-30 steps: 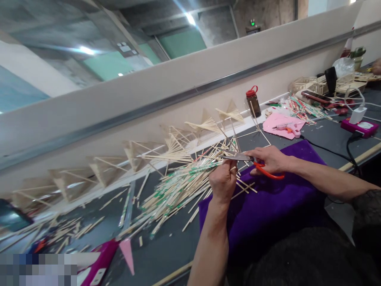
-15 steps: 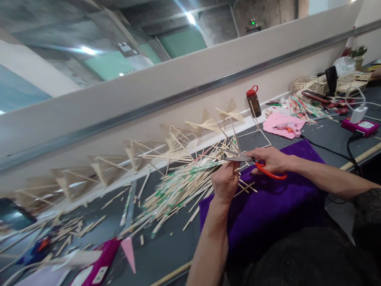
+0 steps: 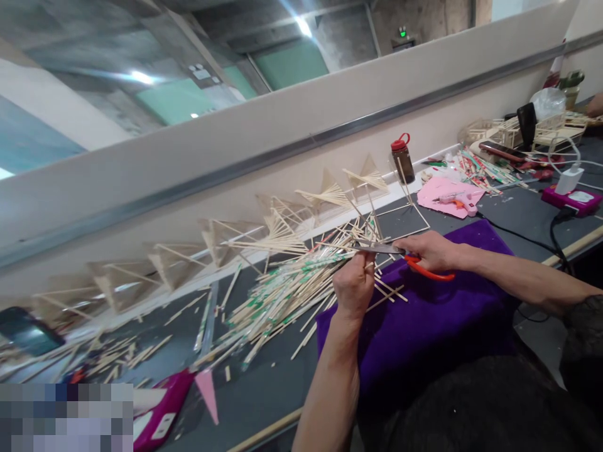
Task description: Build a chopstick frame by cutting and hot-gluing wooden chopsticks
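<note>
Right hand (image 3: 428, 250) is closed around red-handled metal scissors (image 3: 431, 270), fingers curled through and over the grips, blades pointing at the left hand. Left hand (image 3: 353, 284) is curled into a fist, its top right at the blades; thin pale sticks show around it, can't tell which it pinches. Purple cloth (image 3: 424, 320) lies below the right hand. Left of the left hand: loose pile of thin wooden sticks (image 3: 282, 295), some in green-and-white wrappers, on the dark grey table (image 3: 245, 402). Behind the pile, a row of fan-shaped stick models (image 3: 282, 233) runs along the wall. Farther right: brown bottle with red lid (image 3: 402, 164) by the wall, then pink glue gun (image 3: 459, 199) on a pink sheet (image 3: 429, 191). Magenta power strip (image 3: 584, 199) with white plug sits near the right edge.
</note>
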The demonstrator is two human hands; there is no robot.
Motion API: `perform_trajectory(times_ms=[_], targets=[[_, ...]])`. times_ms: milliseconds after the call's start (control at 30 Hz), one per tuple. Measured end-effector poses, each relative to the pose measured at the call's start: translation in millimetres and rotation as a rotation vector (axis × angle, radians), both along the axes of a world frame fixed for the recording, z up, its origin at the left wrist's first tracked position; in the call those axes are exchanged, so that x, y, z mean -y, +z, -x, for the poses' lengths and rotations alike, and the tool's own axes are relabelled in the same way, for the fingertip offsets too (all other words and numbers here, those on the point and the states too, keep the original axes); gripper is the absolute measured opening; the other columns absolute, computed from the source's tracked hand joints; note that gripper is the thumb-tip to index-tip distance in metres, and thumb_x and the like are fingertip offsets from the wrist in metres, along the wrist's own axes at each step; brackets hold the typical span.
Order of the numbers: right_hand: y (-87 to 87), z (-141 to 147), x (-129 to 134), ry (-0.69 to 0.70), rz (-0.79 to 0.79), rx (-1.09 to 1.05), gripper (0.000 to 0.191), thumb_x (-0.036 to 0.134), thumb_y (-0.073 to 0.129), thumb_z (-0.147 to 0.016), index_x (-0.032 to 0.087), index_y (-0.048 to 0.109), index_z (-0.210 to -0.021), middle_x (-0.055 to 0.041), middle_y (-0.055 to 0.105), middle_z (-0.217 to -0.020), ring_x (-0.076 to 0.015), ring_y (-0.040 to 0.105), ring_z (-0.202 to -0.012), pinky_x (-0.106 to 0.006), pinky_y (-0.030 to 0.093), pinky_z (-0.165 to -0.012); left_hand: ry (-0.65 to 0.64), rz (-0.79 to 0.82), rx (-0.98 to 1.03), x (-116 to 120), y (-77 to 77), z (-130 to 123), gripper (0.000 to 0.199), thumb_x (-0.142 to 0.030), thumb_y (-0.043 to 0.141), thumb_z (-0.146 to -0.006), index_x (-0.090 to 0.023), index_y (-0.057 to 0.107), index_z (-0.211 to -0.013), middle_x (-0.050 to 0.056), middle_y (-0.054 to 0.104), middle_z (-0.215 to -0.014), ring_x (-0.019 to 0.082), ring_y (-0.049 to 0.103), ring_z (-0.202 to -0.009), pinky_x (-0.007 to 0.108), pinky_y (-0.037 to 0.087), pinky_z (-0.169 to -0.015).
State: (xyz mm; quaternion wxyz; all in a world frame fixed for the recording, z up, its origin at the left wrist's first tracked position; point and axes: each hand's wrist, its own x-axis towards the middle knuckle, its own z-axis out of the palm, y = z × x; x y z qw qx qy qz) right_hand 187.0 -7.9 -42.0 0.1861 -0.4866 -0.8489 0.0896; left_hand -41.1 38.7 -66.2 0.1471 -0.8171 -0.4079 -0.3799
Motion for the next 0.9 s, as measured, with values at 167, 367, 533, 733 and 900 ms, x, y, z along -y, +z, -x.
perform_trajectory(times_ms=[167,367,533,733,900], targets=[[-2.7,1,-4,-0.035,-0.009,0.028,0.043,0.026,0.058,-0.090,0.017,0.061,-0.132,-0.0103,0.075,-0.103,-0.0226,0.065,-0.090,-0.029,0.037,-0.070,0.009,0.103,0.046,-1,0.8,-1,0.026,-0.027,0.049,-0.095,-0.017,0.072,-0.090,0.004,0.066,-0.061,0.017,0.061,-0.055,0.026,0.037,-0.059],[-8.9,4,-5,-0.049,-0.030,-0.025,0.042,0.026,0.061,-0.088,0.021,0.061,-0.130,-0.0086,0.076,-0.110,-0.0228,0.068,-0.094,-0.029,0.041,-0.073,0.009,0.129,0.141,-1,2.0,-3,0.022,-0.037,0.059,-0.092,-0.019,0.071,-0.087,0.004,0.074,-0.070,0.018,0.068,-0.064,0.025,0.042,-0.063],[-12.9,4,-5,-0.056,-0.050,-0.045,0.047,0.028,0.063,-0.088,0.023,0.058,-0.135,-0.0093,0.074,-0.122,-0.0234,0.069,-0.098,-0.029,0.044,-0.076,0.025,0.125,0.143,0,1.8,-3,0.021,-0.033,0.055,-0.093,-0.019,0.070,-0.087,0.003,0.072,-0.065,0.018,0.067,-0.062,0.026,0.042,-0.062],[-14.9,5,-6,-0.069,-0.048,-0.056,0.050,0.034,0.063,-0.091,0.023,0.057,-0.139,-0.0097,0.073,-0.123,-0.0233,0.069,-0.100,-0.030,0.046,-0.078,0.042,0.063,0.011,0,-0.3,-1,0.027,-0.025,0.048,-0.093,-0.018,0.071,-0.080,0.005,0.066,-0.059,0.018,0.062,-0.056,0.027,0.036,-0.057],[-15.5,5,-5,-0.067,-0.048,-0.113,0.057,0.046,0.070,-0.089,0.026,0.057,-0.141,-0.0091,0.071,-0.126,-0.0226,0.067,-0.101,-0.032,0.047,-0.081,-0.003,0.026,0.008,-1,-0.6,-1,0.030,-0.024,0.046,-0.093,-0.017,0.074,-0.083,0.006,0.066,-0.059,0.018,0.061,-0.053,0.027,0.034,-0.055]])
